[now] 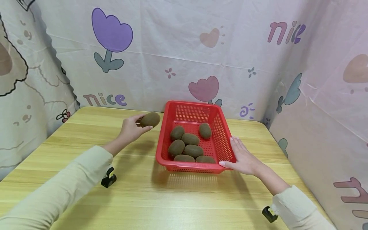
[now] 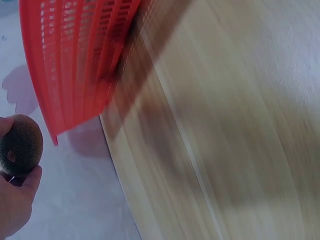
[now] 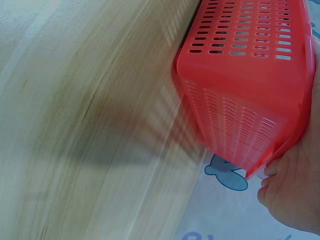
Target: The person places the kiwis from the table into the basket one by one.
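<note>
The left hand (image 1: 130, 129) pinches a kiwi (image 1: 150, 119) above the counter (image 1: 86, 191) just left of the red basket (image 1: 165, 140), the right hand (image 1: 242, 156) rests flat-fingered against its rim, and a loose fingertip hold could let the fruit roll off.

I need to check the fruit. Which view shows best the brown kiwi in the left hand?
The head view: the brown oval kiwi shows whole in the left hand. The left wrist view crops it at the edge; the right wrist view misses it.

kiwi (image 1: 150, 119) — brown, fuzzy, held aloft left of basket | red basket (image 1: 219, 124) — on table, holds seven kiwis
</note>
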### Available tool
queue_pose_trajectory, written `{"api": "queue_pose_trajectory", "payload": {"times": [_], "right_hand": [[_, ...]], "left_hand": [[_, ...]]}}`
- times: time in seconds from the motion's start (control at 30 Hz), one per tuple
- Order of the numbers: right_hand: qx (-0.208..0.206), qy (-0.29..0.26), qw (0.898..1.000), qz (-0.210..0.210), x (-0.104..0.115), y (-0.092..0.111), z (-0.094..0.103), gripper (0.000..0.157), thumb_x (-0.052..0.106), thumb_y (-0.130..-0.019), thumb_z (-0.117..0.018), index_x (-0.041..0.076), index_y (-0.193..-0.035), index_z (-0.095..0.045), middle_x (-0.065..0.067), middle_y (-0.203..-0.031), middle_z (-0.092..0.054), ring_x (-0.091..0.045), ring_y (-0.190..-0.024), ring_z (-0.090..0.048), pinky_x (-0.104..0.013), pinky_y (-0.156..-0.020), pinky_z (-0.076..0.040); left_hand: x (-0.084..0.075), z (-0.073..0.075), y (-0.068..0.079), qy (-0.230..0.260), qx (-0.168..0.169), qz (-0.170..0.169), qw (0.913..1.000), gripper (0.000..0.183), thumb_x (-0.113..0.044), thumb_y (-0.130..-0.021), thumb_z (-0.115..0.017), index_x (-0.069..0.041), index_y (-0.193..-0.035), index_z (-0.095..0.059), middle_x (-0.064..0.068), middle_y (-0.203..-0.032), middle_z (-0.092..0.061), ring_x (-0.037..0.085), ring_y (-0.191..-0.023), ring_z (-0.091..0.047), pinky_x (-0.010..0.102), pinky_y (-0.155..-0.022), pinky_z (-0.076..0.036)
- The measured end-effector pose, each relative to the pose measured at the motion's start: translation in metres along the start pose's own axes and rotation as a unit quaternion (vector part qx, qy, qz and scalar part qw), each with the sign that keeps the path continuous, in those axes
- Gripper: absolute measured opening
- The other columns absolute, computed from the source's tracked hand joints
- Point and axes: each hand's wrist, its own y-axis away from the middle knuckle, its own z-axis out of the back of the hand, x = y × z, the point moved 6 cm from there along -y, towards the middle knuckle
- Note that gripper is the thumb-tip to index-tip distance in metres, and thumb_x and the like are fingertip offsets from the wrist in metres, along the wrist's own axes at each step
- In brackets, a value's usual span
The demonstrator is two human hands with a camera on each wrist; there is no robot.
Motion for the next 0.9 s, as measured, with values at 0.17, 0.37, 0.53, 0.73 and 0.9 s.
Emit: {"api": "queue_pose_trajectory", "payload": {"times": [0.17, 0.37, 0.53, 0.73, 0.9], "right_hand": [[0.001, 0.000, 1.000, 0.000, 0.000, 0.000, 0.000, 0.104, 0.060, -0.077, -0.054, -0.004, -0.143, -0.006, -0.024, -0.149, -0.008, -0.041, -0.137, -0.007, -0.059, -0.108, -0.017], [0.001, 0.000, 1.000, -0.001, 0.000, 0.000, -0.001, 0.104, 0.060, -0.077, -0.054, -0.004, -0.143, -0.005, -0.024, -0.149, -0.008, -0.041, -0.137, -0.006, -0.059, -0.107, -0.017], [0.002, 0.000, 1.000, -0.001, 0.000, 0.000, 0.000, 0.104, 0.060, -0.077, -0.054, -0.004, -0.143, -0.005, -0.024, -0.149, -0.008, -0.041, -0.137, -0.006, -0.059, -0.107, -0.017], [0.001, 0.001, 1.000, 0.000, 0.000, 0.000, 0.000, 0.104, 0.061, -0.077, -0.054, -0.004, -0.143, -0.006, -0.024, -0.149, -0.008, -0.041, -0.137, -0.006, -0.059, -0.108, -0.017], [-0.001, 0.003, 1.000, -0.001, -0.001, 0.000, -0.001, 0.104, 0.061, -0.077, -0.054, -0.003, -0.143, -0.005, -0.024, -0.149, -0.007, -0.041, -0.137, -0.005, -0.058, -0.108, -0.017]], "left_hand": [[-0.013, -0.013, 0.001, 0.007, 0.005, -0.023, 0.9997, 0.052, -0.008, -0.075, -0.071, 0.006, -0.121, -0.052, 0.026, -0.116, -0.057, 0.038, -0.102, -0.059, 0.043, -0.084, -0.050], [-0.029, -0.025, 0.002, 0.016, 0.010, -0.039, 0.9991, 0.050, -0.006, -0.073, -0.071, 0.006, -0.119, -0.054, 0.024, -0.113, -0.059, 0.035, -0.100, -0.060, 0.042, -0.083, -0.051], [-0.043, -0.037, 0.004, 0.022, 0.021, -0.052, 0.9982, 0.051, -0.005, -0.073, -0.071, 0.005, -0.120, -0.054, 0.023, -0.114, -0.059, 0.034, -0.099, -0.061, 0.042, -0.083, -0.051], [-0.056, -0.054, 0.007, 0.012, 0.031, -0.069, 0.9970, 0.052, -0.007, -0.073, -0.072, 0.006, -0.119, -0.054, 0.023, -0.114, -0.060, 0.033, -0.097, -0.061, 0.041, -0.082, -0.052], [-0.066, -0.070, 0.010, -0.009, 0.032, -0.099, 0.9945, 0.050, -0.011, -0.071, -0.074, 0.004, -0.116, -0.058, 0.020, -0.111, -0.062, 0.029, -0.097, -0.060, 0.041, -0.085, -0.050]]}}
